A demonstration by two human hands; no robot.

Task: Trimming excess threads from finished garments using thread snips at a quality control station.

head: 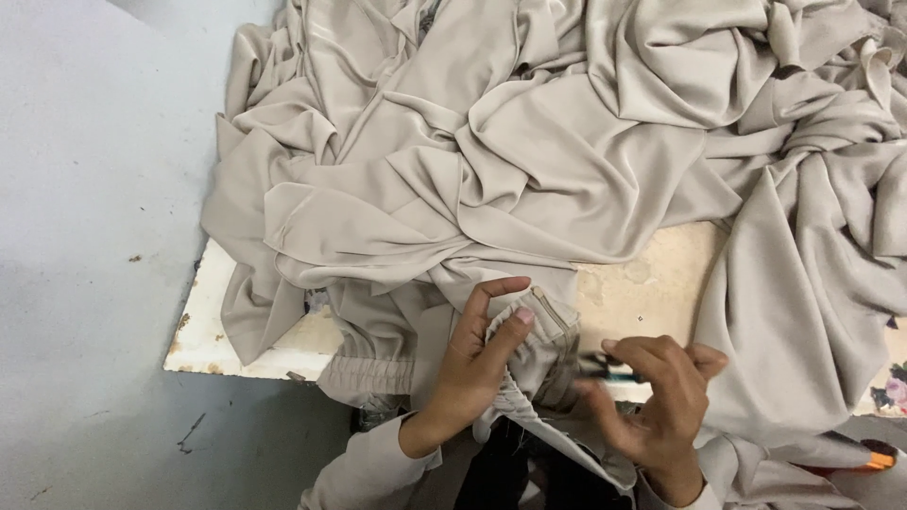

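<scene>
A large heap of beige fabric (529, 142) covers most of a worn white table (203, 331). My left hand (472, 364) grips a gathered, elasticated edge of the beige garment (543, 326) near the table's front edge, fingers pinching a folded part. My right hand (661, 401) is just to the right, fingers curled around a small dark tool (605, 368), blurred, whose tip points at the held fabric. Both my wrists wear beige sleeves.
A bare cream patch of tabletop (652, 279) shows between the folds. A grey floor (94, 189) lies to the left. An orange object (874, 461) peeks out at the lower right. Flowered cloth (893, 389) shows at the right edge.
</scene>
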